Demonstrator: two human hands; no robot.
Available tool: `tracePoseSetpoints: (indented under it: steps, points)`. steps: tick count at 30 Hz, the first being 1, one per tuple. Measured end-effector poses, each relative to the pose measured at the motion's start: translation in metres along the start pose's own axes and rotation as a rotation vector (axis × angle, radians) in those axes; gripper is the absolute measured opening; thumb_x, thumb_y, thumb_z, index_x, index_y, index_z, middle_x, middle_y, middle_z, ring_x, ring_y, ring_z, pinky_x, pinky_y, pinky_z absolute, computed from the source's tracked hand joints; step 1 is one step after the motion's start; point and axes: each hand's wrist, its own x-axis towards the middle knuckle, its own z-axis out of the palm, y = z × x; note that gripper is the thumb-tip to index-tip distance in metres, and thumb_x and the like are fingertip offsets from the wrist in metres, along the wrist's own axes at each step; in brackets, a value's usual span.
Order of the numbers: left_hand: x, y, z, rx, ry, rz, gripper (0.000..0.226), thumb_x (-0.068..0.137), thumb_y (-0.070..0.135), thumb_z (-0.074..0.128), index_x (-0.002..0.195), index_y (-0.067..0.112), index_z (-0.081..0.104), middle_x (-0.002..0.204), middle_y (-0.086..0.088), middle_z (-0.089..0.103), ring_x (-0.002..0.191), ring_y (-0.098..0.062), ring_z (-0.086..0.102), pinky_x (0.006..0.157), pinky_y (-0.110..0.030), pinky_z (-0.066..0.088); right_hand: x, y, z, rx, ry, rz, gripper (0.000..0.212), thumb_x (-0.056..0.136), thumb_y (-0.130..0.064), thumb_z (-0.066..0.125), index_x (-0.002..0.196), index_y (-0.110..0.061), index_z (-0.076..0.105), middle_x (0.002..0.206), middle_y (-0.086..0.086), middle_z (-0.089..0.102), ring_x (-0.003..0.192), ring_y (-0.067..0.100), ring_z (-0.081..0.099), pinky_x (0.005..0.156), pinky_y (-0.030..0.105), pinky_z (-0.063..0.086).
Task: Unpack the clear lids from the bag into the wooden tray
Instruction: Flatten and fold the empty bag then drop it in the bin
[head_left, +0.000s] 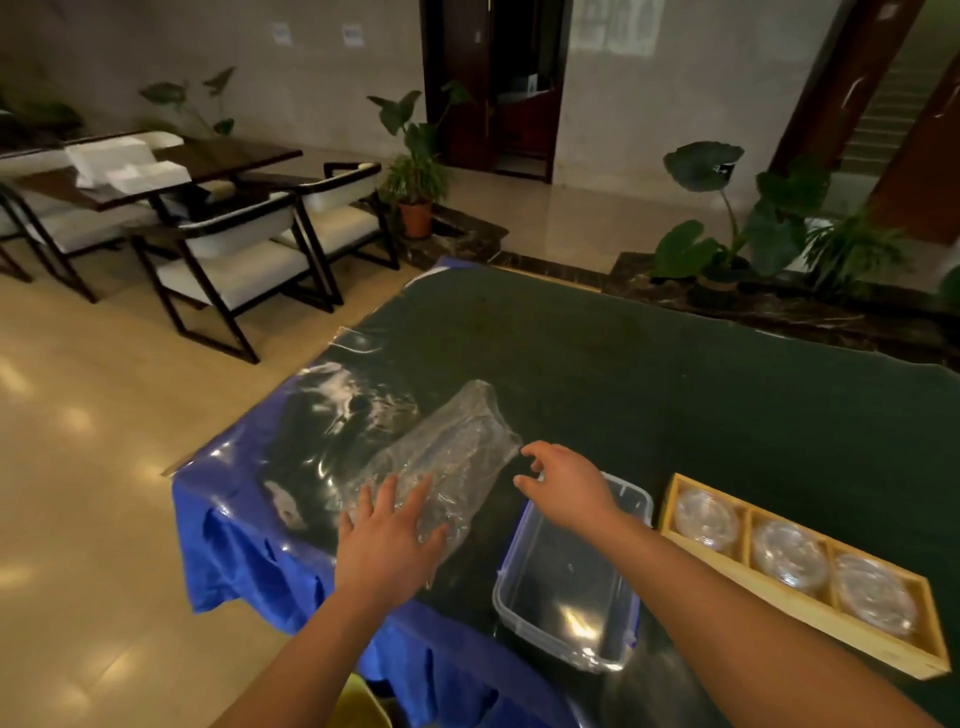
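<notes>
Covering most of the near view, a table (675, 374) is wearing a dark green cloth, with a blue cloth (244, 561) hanging over its left edge under a glossy clear sheet. Lying on the left part of the table is the bag (457, 447), a crumpled clear plastic sleeve running from the near left toward the far right; what is inside it cannot be made out. Sitting just right of the bag is a clear bin (566, 587) with blue clips, and beside that, near the right edge, the tray (779, 587) is resting with three compartments, each one holding lids (789, 556) stacked in a round pile. The left hand (389, 535) is pressing flat on the bag's near end, fingers spread wide and gripping nothing. The right hand (566, 480) is hovering over the bin's far corner, just beside the bag's far end, fingers loosely curled and parted, holding nothing.
</notes>
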Motion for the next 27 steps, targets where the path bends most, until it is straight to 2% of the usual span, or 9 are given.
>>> tracePoseSetpoints:
  steps: [4, 6, 11, 14, 16, 19, 21, 24, 27]
  points:
    - [0.004, -0.012, 0.018, -0.331, -0.023, -0.229, 0.092, 0.086, 0.073, 0.057, 0.159, 0.049, 0.008, 0.17, -0.017, -0.004, 0.153, -0.047, 0.017, 0.114, -0.059, 0.038, 0.035, -0.006, 0.023, 0.247, -0.034, 0.194, 0.042, 0.09, -0.034, 0.064, 0.129, -0.02, 0.059, 0.122, 0.003, 0.067, 0.114, 0.026, 0.062, 0.096, 0.039, 0.05]
    - [0.009, -0.013, 0.031, -0.509, -0.095, -0.35, 0.101, 0.083, 0.069, 0.065, 0.158, 0.053, 0.0, 0.167, -0.027, -0.004, 0.142, -0.05, 0.041, 0.11, -0.054, 0.045, 0.056, -0.008, 0.032, 0.359, -0.038, 0.283, 0.049, 0.093, -0.029, 0.061, 0.138, -0.015, 0.052, 0.131, 0.008, 0.063, 0.119, 0.03, 0.06, 0.101, 0.046, 0.049]
    - [0.025, -0.021, 0.063, -0.731, -0.069, -0.456, 0.1, 0.089, 0.032, 0.075, 0.159, 0.05, 0.006, 0.124, -0.029, 0.064, 0.095, -0.037, 0.07, 0.085, -0.045, 0.059, 0.093, -0.011, 0.05, 0.535, -0.181, 0.353, 0.052, 0.097, -0.018, 0.053, 0.146, -0.026, 0.038, 0.14, 0.01, 0.052, 0.114, 0.032, 0.057, 0.089, 0.052, 0.056]
    - [0.033, -0.03, 0.067, -0.985, -0.017, -0.526, 0.089, 0.086, 0.006, 0.071, 0.157, 0.041, 0.03, 0.08, -0.008, 0.07, 0.06, -0.022, 0.064, 0.064, -0.041, 0.058, 0.103, -0.013, 0.058, 0.509, -0.202, 0.354, 0.057, 0.096, -0.018, 0.056, 0.149, -0.024, 0.036, 0.138, 0.009, 0.055, 0.118, 0.033, 0.058, 0.091, 0.051, 0.056]
    - [0.038, -0.039, 0.066, -1.069, 0.037, -0.56, 0.079, 0.085, -0.005, 0.067, 0.15, 0.036, 0.045, 0.069, -0.005, 0.066, 0.056, -0.021, 0.06, 0.059, -0.041, 0.058, 0.102, -0.015, 0.057, 0.474, -0.146, 0.344, 0.049, 0.092, -0.019, 0.063, 0.14, -0.016, 0.052, 0.124, 0.009, 0.063, 0.111, 0.029, 0.063, 0.091, 0.046, 0.057]
    - [0.041, -0.054, 0.057, -1.1, 0.151, -0.578, 0.075, 0.084, -0.016, 0.057, 0.14, 0.034, 0.056, 0.075, -0.003, 0.068, 0.054, -0.015, 0.061, 0.045, -0.026, 0.053, 0.09, -0.019, 0.045, 0.509, -0.241, 0.275, 0.016, 0.083, -0.015, 0.077, 0.098, -0.014, 0.071, 0.079, -0.002, 0.064, 0.07, 0.01, 0.061, 0.057, 0.025, 0.05]
    - [0.042, -0.062, 0.046, -1.144, 0.228, -0.548, 0.069, 0.084, -0.02, 0.052, 0.134, 0.026, 0.062, 0.072, 0.0, 0.064, 0.05, -0.007, 0.056, 0.042, -0.018, 0.047, 0.08, -0.022, 0.03, 0.53, -0.324, 0.221, 0.013, 0.078, -0.01, 0.082, 0.086, -0.009, 0.072, 0.071, -0.006, 0.064, 0.059, 0.002, 0.056, 0.048, 0.016, 0.042]
    - [0.044, -0.068, 0.024, -1.18, 0.285, -0.482, 0.063, 0.083, -0.023, 0.052, 0.127, 0.019, 0.068, 0.08, -0.002, 0.064, 0.056, -0.008, 0.055, 0.045, -0.015, 0.046, 0.066, -0.022, 0.004, 0.569, -0.285, 0.159, 0.021, 0.072, -0.004, 0.084, 0.074, -0.008, 0.063, 0.076, 0.001, 0.067, 0.069, 0.009, 0.062, 0.06, 0.019, 0.05]
    - [0.039, -0.067, 0.007, -1.19, 0.311, -0.405, 0.07, 0.08, -0.026, 0.057, 0.126, 0.026, 0.069, 0.066, 0.008, 0.057, 0.046, -0.001, 0.047, 0.042, -0.017, 0.044, 0.05, -0.015, -0.018, 0.715, -0.226, 0.102, 0.035, 0.073, 0.001, 0.081, 0.065, -0.013, 0.049, 0.094, 0.004, 0.077, 0.092, 0.014, 0.073, 0.075, 0.026, 0.056]
